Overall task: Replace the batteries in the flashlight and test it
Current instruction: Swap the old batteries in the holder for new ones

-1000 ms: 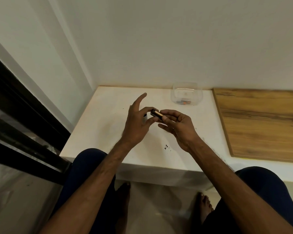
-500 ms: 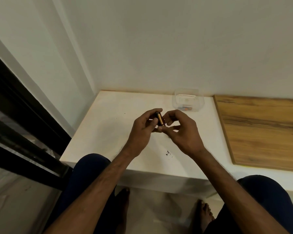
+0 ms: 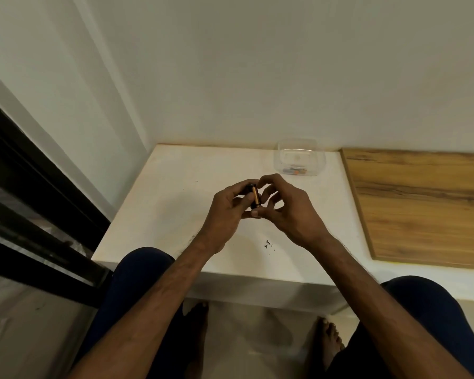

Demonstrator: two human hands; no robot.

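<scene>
A small black and copper battery [image 3: 255, 197] stands nearly upright between my two hands, above the white table [image 3: 162, 209]. My left hand [image 3: 227, 212] curls around it from the left, with a dark object partly hidden inside its fingers. My right hand [image 3: 285, 212] pinches the battery from the right with thumb and fingertips. What the left hand encloses is mostly hidden. I cannot pick out the flashlight as a whole.
A clear plastic container [image 3: 299, 157] with a few small items, one orange, stands at the table's back edge by the wall. A wooden board [image 3: 422, 203] lies on the right. Small dark specks [image 3: 267, 244] mark the tabletop. My knees and bare feet are below the table edge.
My left index finger, raised a second ago, has curled in. The battery has turned from slanted to nearly upright. Both hands have closed in around it.
</scene>
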